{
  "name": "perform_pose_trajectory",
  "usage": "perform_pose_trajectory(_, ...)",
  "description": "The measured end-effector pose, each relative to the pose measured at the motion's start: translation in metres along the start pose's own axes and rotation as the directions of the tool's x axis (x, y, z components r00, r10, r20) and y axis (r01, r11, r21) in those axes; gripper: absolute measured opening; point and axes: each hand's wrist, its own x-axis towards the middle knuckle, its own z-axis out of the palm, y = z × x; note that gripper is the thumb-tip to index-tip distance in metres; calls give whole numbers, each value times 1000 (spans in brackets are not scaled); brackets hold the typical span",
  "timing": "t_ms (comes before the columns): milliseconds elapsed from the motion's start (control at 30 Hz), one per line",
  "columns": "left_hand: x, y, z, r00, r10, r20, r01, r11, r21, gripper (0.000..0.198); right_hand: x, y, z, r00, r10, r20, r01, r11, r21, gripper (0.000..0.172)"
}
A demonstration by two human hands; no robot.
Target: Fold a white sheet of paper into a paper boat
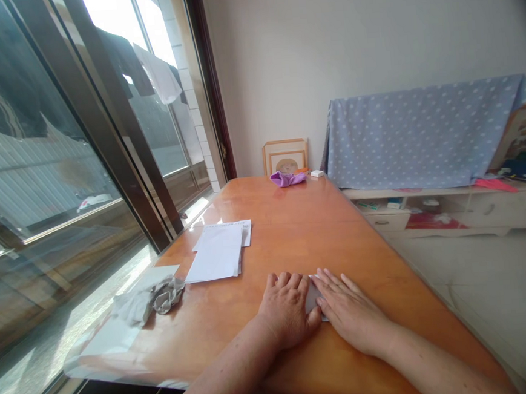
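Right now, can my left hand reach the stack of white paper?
Probably yes: your left hand lies flat on a folded paper, a short way from the white paper stack, and nothing shows between them on the wooden table.

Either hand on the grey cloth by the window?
No, the left hand and right hand lie flat on a sheet of white paper, while the grey cloth lies apart, nearer the window.

No wording can be read anywhere in view, printed lines seen along the upper edge of a white paper sheet on the tabletop, too small and blurred to be made out
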Motion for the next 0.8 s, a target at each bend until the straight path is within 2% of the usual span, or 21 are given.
perform_pose_trajectory(167,-1,-1,-2,1000,11,21,-11,1000,-6,51,-1,-2,-2,999,29,39,-26,998,-61,60)
perform_pose_trajectory(333,-10,3,-10,997,-55,54,55,999,4,64,-2,-1,1,1000,10,14,-9,1000,-25,60)
perform_pose_trajectory(400,-20,10,-15,997,-47,67,48,999,-9,70,-2,1,5,1000,7,-13,-6,1000,10,59)
perform_pose_trajectory(533,-40,33,-21,993,46,110,-39,997,-65,80,-2,5,11,1000,12,-27,-11,999,32,58)
perform_pose_trajectory(667,-51,50,-18,993,13,118,-4,997,-78,89,-2,6,13,999,15,-43,-13,999,46,59)
perform_pose_trajectory(800,-56,54,-13,993,-16,121,21,999,-38,95,-2,4,12,999,14,-42,-12,999,45,60)
